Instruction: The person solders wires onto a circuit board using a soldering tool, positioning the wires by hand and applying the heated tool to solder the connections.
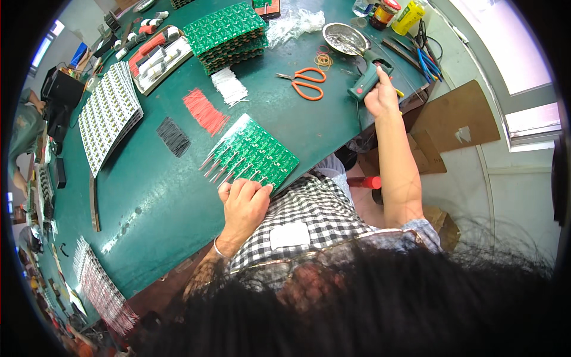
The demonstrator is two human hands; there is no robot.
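Observation:
A green circuit board panel [262,149] lies near the table's front edge, with several thin wires [225,166] sticking out from its left side. My left hand [245,205] has its fingers curled on the panel's near edge, by the wire ends; what is under the fingertips is hidden. Held up on the right in my right hand [382,98] is a green soldering gun [364,82], its front end close to a metal bowl [344,39]. Bundles of cut wire, white [229,87], red [206,112] and black [173,136], lie beyond the panel.
Orange-handled scissors [307,83] and rubber bands [323,59] lie before the bowl. A stack of green boards [226,35] stands at the back. White board sheets [110,113] and wired boards [104,291] are on the left. Jars and pliers [429,65] crowd the far right corner.

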